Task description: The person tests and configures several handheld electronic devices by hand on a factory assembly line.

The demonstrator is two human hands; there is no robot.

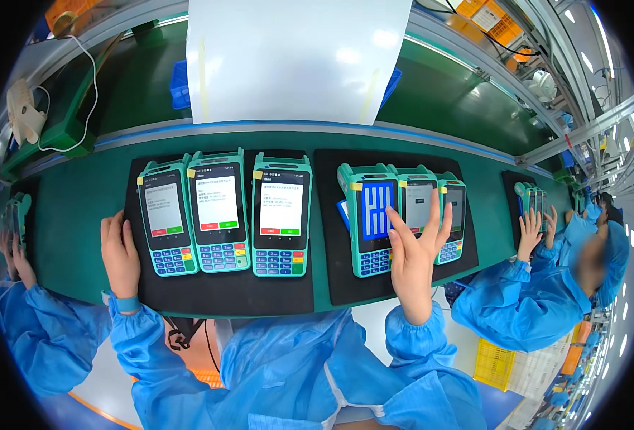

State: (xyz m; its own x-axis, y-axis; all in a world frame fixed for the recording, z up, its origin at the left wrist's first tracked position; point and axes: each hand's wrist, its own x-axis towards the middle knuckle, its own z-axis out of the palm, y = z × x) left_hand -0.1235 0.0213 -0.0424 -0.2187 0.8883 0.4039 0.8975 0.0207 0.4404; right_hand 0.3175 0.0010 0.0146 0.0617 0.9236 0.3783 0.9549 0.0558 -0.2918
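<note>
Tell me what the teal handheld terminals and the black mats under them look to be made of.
Teal handheld payment terminals: apparently moulded plastic shells, smooth and slightly glossy, with glassy screens that catch glare. The right hand touches one whose screen shows blue bars.
Black rectangular mats: likely rubber or foam; matte and thin, lying flat on the green belt. The left hand rests at one mat's edge.

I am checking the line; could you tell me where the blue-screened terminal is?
The blue-screened terminal lies leftmost on the right black mat, touching the right hand.

Right hand (411, 252) hides middle terminal's (419, 208) keypad
</note>
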